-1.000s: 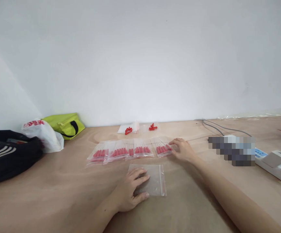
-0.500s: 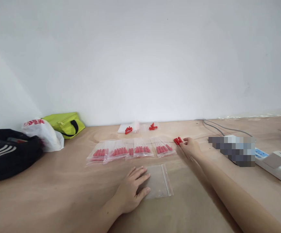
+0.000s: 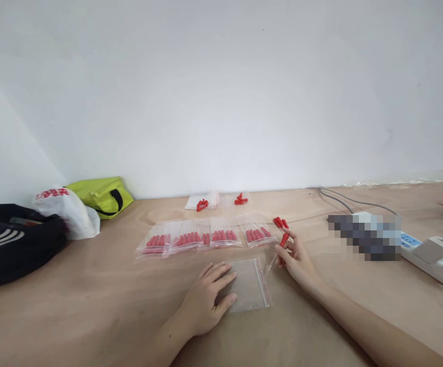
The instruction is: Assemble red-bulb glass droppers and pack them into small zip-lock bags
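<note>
My left hand lies flat with its fingers spread, pressing on the left part of a clear zip bag. Between the fingertips of my right hand is a dropper with a red rubber bulb. Its bulb points up, and its thin clear tube slants down toward the bag's zip edge. Just beyond that hand, a few loose droppers lie on the table. A row of zip bags stretches across the middle, each with several red-bulbed droppers inside.
Toward the wall lie more clear bags and small piles of red bulbs. On the left sit a black bag, a white plastic bag and a lime-green pouch. A power strip with a grey cable is at right.
My right hand has drawn back toward me from the loose droppers, bringing one dropper near the bag's zip edge. My left hand has stayed flat on the bag.
</note>
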Action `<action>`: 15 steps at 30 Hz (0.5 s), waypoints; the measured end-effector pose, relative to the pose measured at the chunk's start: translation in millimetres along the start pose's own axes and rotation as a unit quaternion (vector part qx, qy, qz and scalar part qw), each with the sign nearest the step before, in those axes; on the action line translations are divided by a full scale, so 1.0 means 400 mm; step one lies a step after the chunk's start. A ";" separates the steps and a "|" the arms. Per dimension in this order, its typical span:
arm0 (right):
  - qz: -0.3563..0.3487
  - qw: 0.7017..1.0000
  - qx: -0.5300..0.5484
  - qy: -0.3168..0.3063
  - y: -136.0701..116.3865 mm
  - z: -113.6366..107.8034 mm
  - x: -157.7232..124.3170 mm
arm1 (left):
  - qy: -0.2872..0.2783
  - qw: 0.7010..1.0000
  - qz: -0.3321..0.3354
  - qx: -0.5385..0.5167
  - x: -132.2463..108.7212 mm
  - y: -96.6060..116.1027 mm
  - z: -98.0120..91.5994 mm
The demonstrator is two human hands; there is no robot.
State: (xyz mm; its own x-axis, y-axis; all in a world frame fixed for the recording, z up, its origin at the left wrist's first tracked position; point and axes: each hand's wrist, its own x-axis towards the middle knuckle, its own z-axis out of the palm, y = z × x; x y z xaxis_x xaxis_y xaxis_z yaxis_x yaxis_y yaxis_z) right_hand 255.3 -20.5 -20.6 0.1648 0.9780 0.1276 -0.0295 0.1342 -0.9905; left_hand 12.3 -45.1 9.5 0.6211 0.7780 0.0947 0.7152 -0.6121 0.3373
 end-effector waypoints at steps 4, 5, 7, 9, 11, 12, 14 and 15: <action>0.004 1.000 -0.002 0.006 -0.008 0.006 -0.001 | -0.013 1.000 -0.007 0.008 0.001 0.001 -0.002; 0.004 1.000 -0.003 0.004 -0.009 0.007 0.000 | -0.014 1.000 -0.007 0.009 0.001 0.001 -0.002; 0.002 1.000 -0.004 -0.003 -0.009 0.009 0.000 | -0.011 1.000 -0.007 0.007 0.001 0.001 -0.003; -0.001 1.000 -0.007 -0.009 -0.009 0.010 -0.003 | -0.002 1.000 -0.005 0.000 0.001 0.002 -0.004; -0.005 1.000 -0.010 -0.012 -0.009 0.009 -0.005 | 0.005 1.000 -0.003 -0.005 0.002 0.005 -0.006; -0.007 1.000 -0.011 -0.015 -0.009 0.009 -0.006 | 0.005 1.000 -0.003 -0.006 0.002 0.006 -0.006; -0.006 1.000 -0.009 -0.017 -0.010 0.011 -0.009 | 0.003 1.000 -0.005 -0.007 0.001 0.007 -0.007; -0.002 1.000 -0.006 -0.018 -0.010 0.012 -0.010 | 0.003 1.000 -0.006 -0.008 0.001 0.007 -0.007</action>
State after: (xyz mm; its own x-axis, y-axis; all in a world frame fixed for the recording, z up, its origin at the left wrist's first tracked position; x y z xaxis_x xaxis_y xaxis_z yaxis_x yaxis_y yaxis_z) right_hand 250.0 -24.3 -17.0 0.1289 0.9827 0.1331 -0.0175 0.1364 -0.9905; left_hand 13.8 -46.2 12.9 0.6110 0.7858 0.0963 0.7168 -0.6007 0.3541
